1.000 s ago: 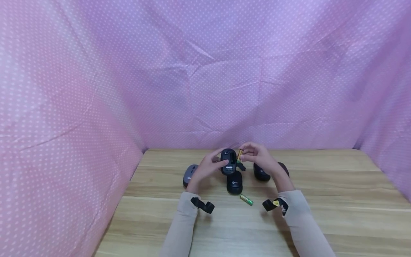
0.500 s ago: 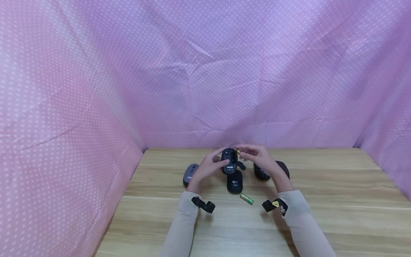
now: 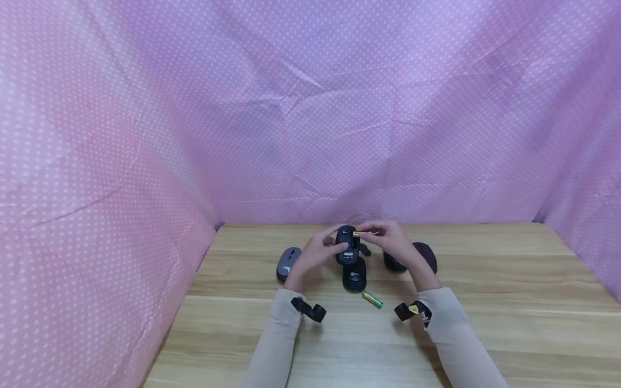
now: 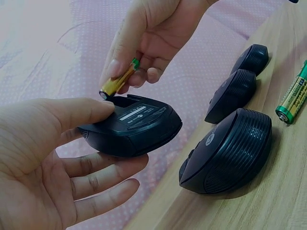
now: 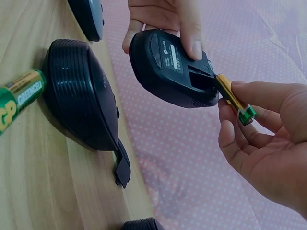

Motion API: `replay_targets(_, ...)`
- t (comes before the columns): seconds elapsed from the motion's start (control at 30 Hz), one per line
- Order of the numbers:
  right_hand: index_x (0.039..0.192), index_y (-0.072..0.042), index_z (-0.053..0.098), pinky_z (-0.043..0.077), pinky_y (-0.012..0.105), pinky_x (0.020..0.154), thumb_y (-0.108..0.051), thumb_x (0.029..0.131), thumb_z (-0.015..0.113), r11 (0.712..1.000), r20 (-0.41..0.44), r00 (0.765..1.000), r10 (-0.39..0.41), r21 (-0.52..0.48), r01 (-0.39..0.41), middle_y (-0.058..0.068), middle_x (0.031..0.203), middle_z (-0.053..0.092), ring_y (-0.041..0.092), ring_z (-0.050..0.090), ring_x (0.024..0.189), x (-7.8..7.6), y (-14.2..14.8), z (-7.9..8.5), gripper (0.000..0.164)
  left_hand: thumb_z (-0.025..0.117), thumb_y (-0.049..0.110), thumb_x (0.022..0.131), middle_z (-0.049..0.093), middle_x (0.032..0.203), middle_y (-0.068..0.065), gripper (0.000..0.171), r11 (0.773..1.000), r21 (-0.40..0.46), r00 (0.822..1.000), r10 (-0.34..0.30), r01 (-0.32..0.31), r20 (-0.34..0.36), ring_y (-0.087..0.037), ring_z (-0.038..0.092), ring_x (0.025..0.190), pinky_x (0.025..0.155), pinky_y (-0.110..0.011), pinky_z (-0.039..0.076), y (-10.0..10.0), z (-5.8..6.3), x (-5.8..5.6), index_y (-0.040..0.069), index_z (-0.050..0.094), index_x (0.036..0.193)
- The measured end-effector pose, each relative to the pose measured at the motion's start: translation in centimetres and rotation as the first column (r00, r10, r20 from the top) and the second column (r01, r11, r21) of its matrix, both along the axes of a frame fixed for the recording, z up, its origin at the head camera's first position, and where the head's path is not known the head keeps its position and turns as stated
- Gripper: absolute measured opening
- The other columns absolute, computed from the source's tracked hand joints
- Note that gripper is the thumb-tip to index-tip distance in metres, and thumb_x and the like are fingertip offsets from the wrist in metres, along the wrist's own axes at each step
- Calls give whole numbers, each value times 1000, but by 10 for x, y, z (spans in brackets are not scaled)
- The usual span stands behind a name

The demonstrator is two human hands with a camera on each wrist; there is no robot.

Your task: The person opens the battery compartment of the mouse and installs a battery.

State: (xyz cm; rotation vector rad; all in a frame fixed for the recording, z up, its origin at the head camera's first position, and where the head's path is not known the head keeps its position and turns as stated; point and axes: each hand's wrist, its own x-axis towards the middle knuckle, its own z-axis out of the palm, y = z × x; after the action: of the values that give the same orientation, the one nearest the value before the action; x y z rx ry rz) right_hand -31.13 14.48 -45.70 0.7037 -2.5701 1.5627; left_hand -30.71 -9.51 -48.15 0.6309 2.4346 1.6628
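My left hand grips a black computer mouse, its underside turned up and the thumb lying across it. In the right wrist view the mouse's battery slot is uncovered. A gold and green battery is pinched between thumb and fingers of my right hand, one end at the slot's edge. On the table below, another black mouse stands upright. A second green and gold battery lies in front of it. Beside that mouse lies a small black cover piece.
A grey mouse sits to the left, by my left forearm. Two dark mice, one of them a brownish mouse, stand on the right, partly behind my right hand. A pink dotted cloth hangs behind the wooden table.
My right hand has moved left and turned the battery from nearly upright to lying sideways, its end now at the mouse's slot. The left hand and mouse have barely shifted.
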Motion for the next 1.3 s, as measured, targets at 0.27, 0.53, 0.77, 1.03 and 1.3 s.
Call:
replay_targets(0.27, 112, -7, 77, 54, 30, 85, -16, 96, 72, 1000, -35, 999, -19, 23, 20, 14, 112, 76, 23, 66, 98, -2, -4, -1, 19, 71, 33, 97, 72, 105, -8, 53, 997, -68, 999, 20, -24, -51, -15, 64, 82, 78, -41, 59, 1, 1, 1, 32, 55, 147)
replay_targets(0.53, 113, 0, 70, 53, 16, 77, -10, 89, 79, 996, -63, 995, -84, -49, 81, 19, 110, 72, 15, 61, 86, 1, -9, 0, 28, 72, 35, 96, 71, 101, -9, 53, 994, -100, 997, 29, -37, -78, -13, 63, 81, 71, -27, 53, 1, 1, 0, 33, 56, 146)
replay_targets(0.77, 116, 5, 65, 53, 14, 76, -4, 86, 81, 986, -97, 989, -110, -135, 97, 22, 109, 70, 11, 62, 85, 3, -15, -1, 35, 71, 35, 97, 71, 119, -11, 52, 996, -82, 998, 28, -33, -54, -17, 68, 95, 77, -29, 56, 1, 2, 2, 30, 56, 146)
replay_targets(1.03, 113, 6, 68, 59, 40, 88, -1, 87, 79, 981, -153, 980, -128, -163, 103, 21, 109, 71, 12, 64, 87, 6, -21, -2, 29, 69, 32, 98, 72, 117, -16, 52, 1000, -9, 1000, 2, -2, 2, -20, 70, 97, 89, -49, 59, 2, 3, 3, 27, 54, 148)
replay_targets(1.3, 111, 11, 67, 57, 51, 90, 5, 87, 75, 985, -172, 979, -106, -150, 80, 27, 108, 71, 18, 67, 87, 33, -27, 26, 25, 69, 32, 98, 68, 129, -15, 53, 1000, 19, 999, -18, 18, 34, -19, 70, 99, 92, -57, 57, 2, 2, 2, 29, 54, 148)
